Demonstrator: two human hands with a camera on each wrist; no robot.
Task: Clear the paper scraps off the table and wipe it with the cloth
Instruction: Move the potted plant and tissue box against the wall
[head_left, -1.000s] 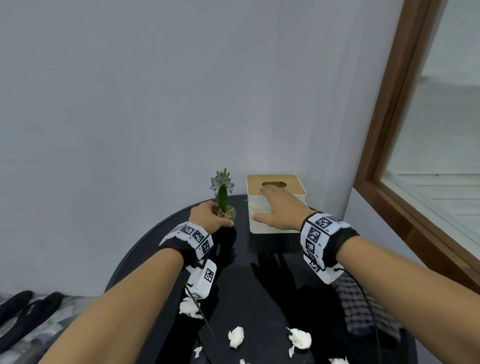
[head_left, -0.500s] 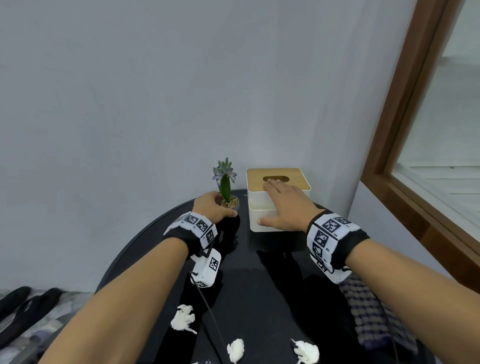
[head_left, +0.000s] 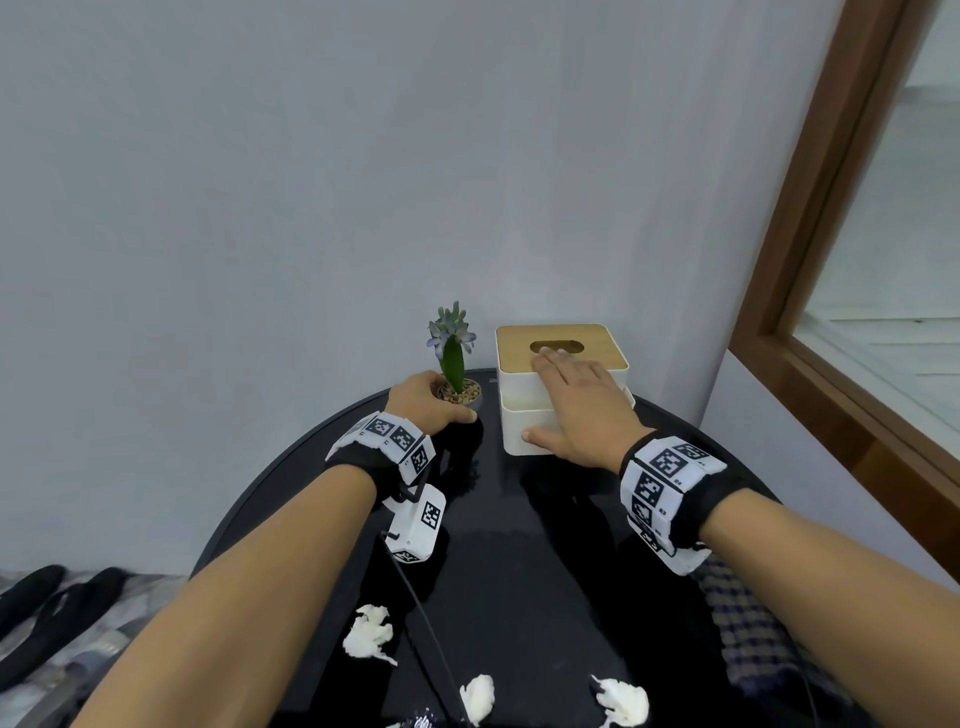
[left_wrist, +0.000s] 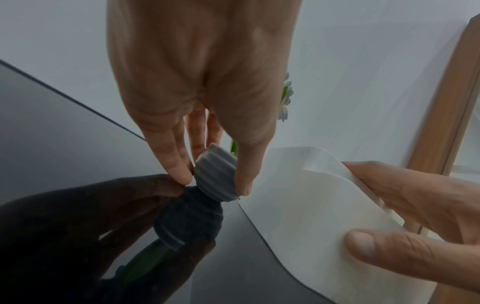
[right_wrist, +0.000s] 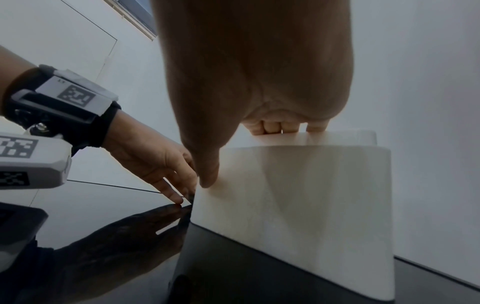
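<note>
Three white paper scraps (head_left: 366, 631) (head_left: 477, 696) (head_left: 623, 701) lie on the near part of the round black table (head_left: 519, 545). A checked cloth (head_left: 748, 629) lies at the table's right, partly under my right forearm. My left hand (head_left: 431, 402) (left_wrist: 213, 183) grips the small grey pot (left_wrist: 217, 166) of a green plant (head_left: 453, 358) at the far edge. My right hand (head_left: 571, 395) (right_wrist: 244, 154) holds the white tissue box (head_left: 524, 431) (right_wrist: 298, 195), fingers over its wooden lid, thumb on its front face.
A grey wall stands right behind the pot and the box. A wooden window frame (head_left: 810, 291) runs along the right. Black slippers (head_left: 31, 587) lie on the floor at the left. The left wrist camera's cable (head_left: 415, 613) trails over the table among the scraps.
Both hands keep the same hold on the pot and the box. My head view has shifted, so the scraps now sit lower and further left in the picture.
</note>
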